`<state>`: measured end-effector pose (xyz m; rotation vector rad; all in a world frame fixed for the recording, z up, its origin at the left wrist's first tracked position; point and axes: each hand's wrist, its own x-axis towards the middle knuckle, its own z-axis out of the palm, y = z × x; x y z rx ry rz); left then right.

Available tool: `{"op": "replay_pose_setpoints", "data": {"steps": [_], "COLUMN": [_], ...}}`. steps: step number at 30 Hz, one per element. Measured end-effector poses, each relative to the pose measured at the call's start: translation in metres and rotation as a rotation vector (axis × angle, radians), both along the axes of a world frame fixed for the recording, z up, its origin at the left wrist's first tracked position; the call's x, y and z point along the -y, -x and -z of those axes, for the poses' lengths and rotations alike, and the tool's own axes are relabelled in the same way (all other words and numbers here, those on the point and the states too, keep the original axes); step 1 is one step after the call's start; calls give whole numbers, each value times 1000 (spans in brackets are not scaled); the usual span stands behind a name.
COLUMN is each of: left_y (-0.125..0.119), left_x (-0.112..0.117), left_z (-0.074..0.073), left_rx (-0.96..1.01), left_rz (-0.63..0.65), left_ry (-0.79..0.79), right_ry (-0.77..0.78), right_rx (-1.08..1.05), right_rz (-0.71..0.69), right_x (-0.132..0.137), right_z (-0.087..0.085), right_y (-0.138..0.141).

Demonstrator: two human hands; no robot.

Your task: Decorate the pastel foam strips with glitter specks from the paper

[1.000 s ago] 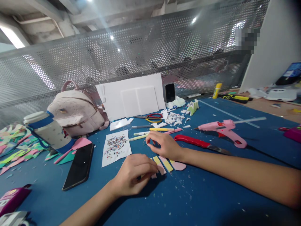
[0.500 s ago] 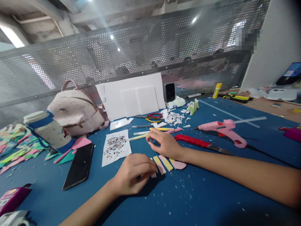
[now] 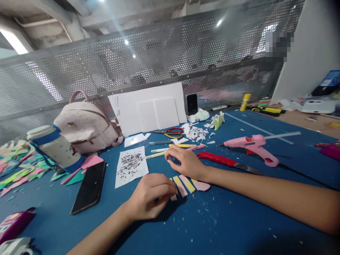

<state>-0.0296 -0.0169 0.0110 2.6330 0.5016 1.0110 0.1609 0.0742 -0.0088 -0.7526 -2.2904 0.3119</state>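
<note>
My left hand (image 3: pixel 152 194) rests on the blue table with its fingers curled in at the left end of a row of pink and yellow strips (image 3: pixel 183 186). Its fingertips are hidden, so what they hold, if anything, does not show. Behind the strips, my right hand (image 3: pixel 187 161) has thumb and forefinger bent toward each other. A thin pale yellow stick (image 3: pixel 156 154) runs up to its fingertips; whether they grip it I cannot tell. The stick's thin end lies over a white paper (image 3: pixel 119 179) scattered with tiny coloured bits.
A pink glue gun (image 3: pixel 244 143) and red-handled tool (image 3: pixel 217 158) lie right. Scissors (image 3: pixel 174 132) and white scraps (image 3: pixel 196 134) sit behind. Leftward are a black phone (image 3: pixel 89 187), a bottle (image 3: pixel 53 148), a pale backpack (image 3: pixel 86 124) and coloured scraps (image 3: pixel 21 163).
</note>
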Motion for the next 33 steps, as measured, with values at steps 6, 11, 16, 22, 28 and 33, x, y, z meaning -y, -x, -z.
{"op": "replay_pose_setpoints", "data": {"steps": [6,11,16,22,28,33], "left_y": [1,2,2,8,11,10], "left_x": [-2,-3,-4,-10,-12,-12], "left_z": [1,2,3,8,8,8], "left_rx": [0,-5,17,34,51,56], "left_rz": [-3,-25,-71,-174,-225,-279], "left_ry": [-7,-8,-28,9,23,7], "right_ry": [8,17,19,9,7,9], "right_rx": [4,-1,-10,-16,-4,-31], "right_rz": [-7,-10,-19,-29,-24,-44], "right_x": [-3,-3,-4,-5,-5,-5], "right_z": [2,2,2,2,2,2], "right_y": [0,-1,0,0,0,0]}}
